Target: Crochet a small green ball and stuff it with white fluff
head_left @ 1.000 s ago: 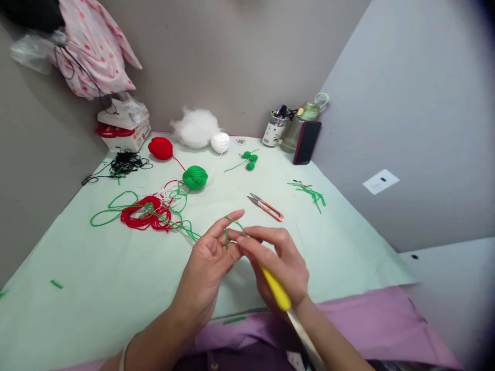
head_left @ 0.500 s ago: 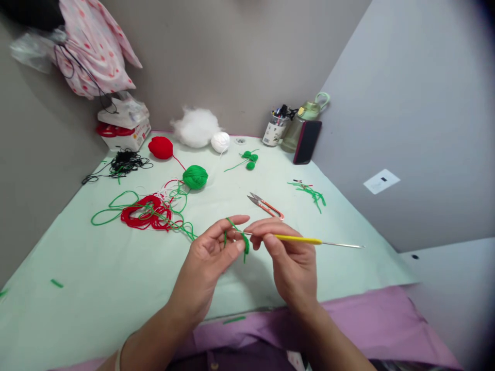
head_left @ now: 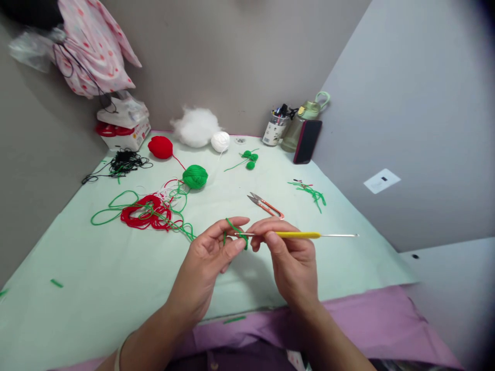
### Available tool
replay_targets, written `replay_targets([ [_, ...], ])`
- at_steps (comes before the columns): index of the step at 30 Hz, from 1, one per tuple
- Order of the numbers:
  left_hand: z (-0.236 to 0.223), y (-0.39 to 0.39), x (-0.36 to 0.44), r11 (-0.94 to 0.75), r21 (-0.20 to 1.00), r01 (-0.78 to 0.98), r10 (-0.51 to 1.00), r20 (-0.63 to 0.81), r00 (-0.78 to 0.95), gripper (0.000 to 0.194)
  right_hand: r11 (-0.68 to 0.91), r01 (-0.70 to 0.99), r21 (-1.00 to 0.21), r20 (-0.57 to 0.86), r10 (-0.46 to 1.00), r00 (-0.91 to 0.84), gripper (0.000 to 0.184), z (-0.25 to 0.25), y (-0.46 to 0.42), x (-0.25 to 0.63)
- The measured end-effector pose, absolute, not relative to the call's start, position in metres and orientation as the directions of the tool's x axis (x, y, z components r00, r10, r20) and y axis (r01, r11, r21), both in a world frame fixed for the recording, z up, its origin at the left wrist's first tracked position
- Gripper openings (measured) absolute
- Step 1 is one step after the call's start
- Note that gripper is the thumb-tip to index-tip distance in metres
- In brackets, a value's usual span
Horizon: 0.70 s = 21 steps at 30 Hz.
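Note:
My left hand (head_left: 209,252) pinches a small green crochet piece (head_left: 246,242) between thumb and fingers, and green yarn loops over its raised index finger. In my right hand (head_left: 292,252) is a yellow-handled crochet hook (head_left: 299,235), held level like a pencil. The hook's left tip meets the green yarn by my left fingertips; its other metal end points right. From my left hand the green strand trails toward a tangle of red yarn (head_left: 133,224) with green and white strands. Behind it lies a green yarn ball (head_left: 195,177). Orange-handled thread snips (head_left: 266,206) lie just beyond my right hand.
Farther back are a red yarn ball (head_left: 160,148), a white yarn ball (head_left: 220,141), white stuffing (head_left: 196,126), small green crocheted pieces (head_left: 250,158) and black yarn (head_left: 126,163). At right stand a pen cup (head_left: 273,131), a bottle (head_left: 294,131) and a phone (head_left: 308,142). Green scraps (head_left: 313,195) lie nearby.
My right hand has swung the crochet hook from pointing down toward me to lying level. The green crochet piece came into sight at my left fingertips, then tilted slightly.

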<state>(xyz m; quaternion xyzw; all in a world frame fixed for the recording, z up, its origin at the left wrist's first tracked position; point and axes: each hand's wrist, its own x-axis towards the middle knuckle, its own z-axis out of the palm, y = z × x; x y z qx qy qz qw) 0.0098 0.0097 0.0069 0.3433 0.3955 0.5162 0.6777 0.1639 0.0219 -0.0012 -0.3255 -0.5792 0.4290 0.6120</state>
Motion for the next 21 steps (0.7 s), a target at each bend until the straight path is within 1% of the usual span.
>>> replay_targets([
  [3,0.0068,0.0104,0.0116,0.246,0.859,-0.449,0.968,-0.192,0.162,0.020,0.461,-0.106,-0.881,0.463,0.887,0.007,0.016,-0.0008,0.0221,0.1632],
  [6,0.0086,0.0111,0.0127,0.285,0.838,-0.465,0.956,-0.213,0.201,0.024,0.468,-0.062,-0.882,0.465,0.884,0.056,0.017,-0.0011,0.0221,0.1648],
  [9,0.0098,0.0117,0.0117,0.298,0.825,-0.481,0.953,-0.227,0.202,0.025,0.447,-0.072,-0.891,0.443,0.894,0.069,0.017,-0.0020,0.0213,0.1675],
  [13,0.0081,0.0117,0.0091,0.290,0.808,-0.514,0.957,-0.226,0.184,0.018,0.458,-0.097,-0.884,0.447,0.887,0.118,0.018,-0.0014,0.0194,0.1694],
  [16,0.0062,0.0114,0.0085,0.283,0.805,-0.521,0.959,-0.223,0.177,0.015,0.491,-0.095,-0.866,0.484,0.871,0.087,0.018,0.0012,0.0177,0.1685],
  [21,0.0049,0.0123,0.0099,0.267,0.821,-0.505,0.963,-0.213,0.164,0.012,0.526,-0.023,-0.850,0.526,0.851,0.000,0.019,0.0065,0.0145,0.1660],
])
